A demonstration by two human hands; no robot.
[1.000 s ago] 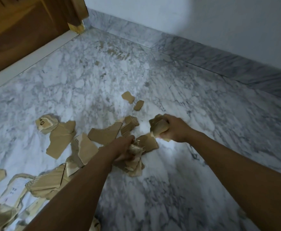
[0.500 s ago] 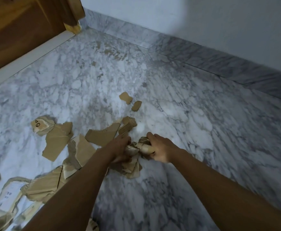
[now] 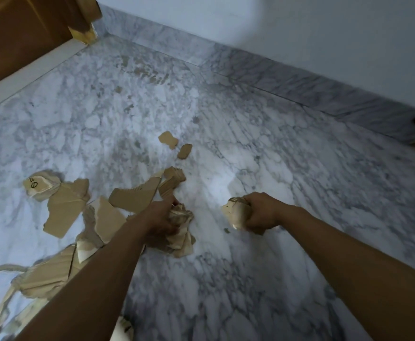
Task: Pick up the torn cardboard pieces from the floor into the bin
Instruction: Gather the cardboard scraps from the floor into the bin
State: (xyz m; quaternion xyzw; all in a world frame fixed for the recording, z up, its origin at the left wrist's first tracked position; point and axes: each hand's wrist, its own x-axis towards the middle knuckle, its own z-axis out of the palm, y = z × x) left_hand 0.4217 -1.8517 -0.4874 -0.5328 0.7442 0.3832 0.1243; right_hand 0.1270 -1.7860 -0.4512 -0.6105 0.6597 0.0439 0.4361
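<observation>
Each fist is closed on cardboard: left hand (image 3: 160,221) grips a crumpled bundle (image 3: 180,232), right hand (image 3: 263,212) a wad (image 3: 236,215); more scraps (image 3: 63,212) lie left on the floor (image 3: 250,148).

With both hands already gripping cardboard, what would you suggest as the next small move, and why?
Probably reach the right hand, already clutching a cardboard wad, to the two small scraps lying apart on the marble floor. The left hand is full with its bundle, and no bin is in view.

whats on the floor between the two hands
In the head view, bare marble floor separates the left hand and right hand; each grips cardboard.
</observation>
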